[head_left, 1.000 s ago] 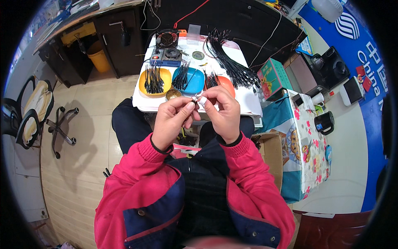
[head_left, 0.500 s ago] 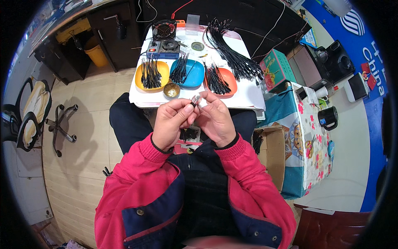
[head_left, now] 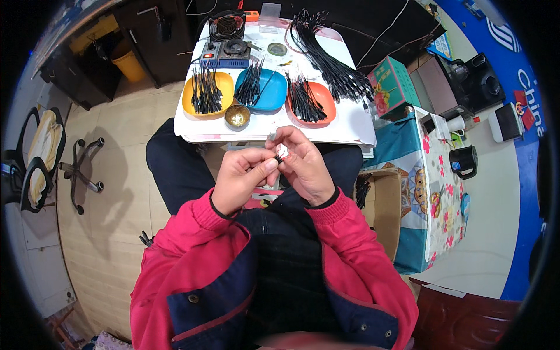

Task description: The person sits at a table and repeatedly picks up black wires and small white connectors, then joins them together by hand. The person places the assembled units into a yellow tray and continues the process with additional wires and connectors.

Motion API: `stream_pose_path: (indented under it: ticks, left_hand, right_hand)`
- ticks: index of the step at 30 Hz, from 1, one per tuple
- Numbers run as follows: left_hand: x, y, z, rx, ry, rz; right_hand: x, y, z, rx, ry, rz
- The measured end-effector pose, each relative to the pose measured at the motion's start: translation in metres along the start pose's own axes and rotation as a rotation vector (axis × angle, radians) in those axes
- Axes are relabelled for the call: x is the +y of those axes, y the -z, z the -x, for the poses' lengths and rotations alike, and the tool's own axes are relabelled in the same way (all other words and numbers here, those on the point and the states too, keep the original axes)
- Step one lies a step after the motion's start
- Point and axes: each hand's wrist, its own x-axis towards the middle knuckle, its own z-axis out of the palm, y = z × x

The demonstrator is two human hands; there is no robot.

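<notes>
My left hand [head_left: 244,175] pinches a short black cable piece [head_left: 279,158] between thumb and forefinger, just in front of the table edge. My right hand [head_left: 304,172] meets it there, its fingers closed around a small white piece [head_left: 283,151] that touches the cable end; its exact kind is too small to tell. Something grey covers the tip of the right forefinger. Beyond the hands, black cable pieces stand bunched in a yellow tray [head_left: 188,108], a blue tray [head_left: 279,104] and an orange tray [head_left: 330,113]. A small brass-coloured bowl [head_left: 237,117] sits nearest the left hand.
On the white table [head_left: 201,129] are a small blue heater-like device [head_left: 224,57], a black fan [head_left: 227,26], a round dish [head_left: 277,49] and a large cable bundle [head_left: 332,61]. A green and pink box [head_left: 392,81] stands right. Below it is an open cardboard box [head_left: 388,216].
My right hand has turned and its forefinger has lifted, so the white piece shows more plainly between the fingers. The left hand keeps its pinch. The whole view has shifted slightly.
</notes>
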Motion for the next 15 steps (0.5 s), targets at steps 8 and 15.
stream_pose_path:
  ticks: [8, 15]
  left_hand:
    - [-0.01, 0.006, -0.013, 0.007, 0.079, -0.031]
    - [-0.003, 0.014, -0.016, -0.062, 0.172, -0.06]
  right_hand:
    - [0.009, 0.015, -0.003, 0.065, 0.14, 0.366]
    - [-0.001, 0.026, -0.008, 0.023, 0.171, 0.564]
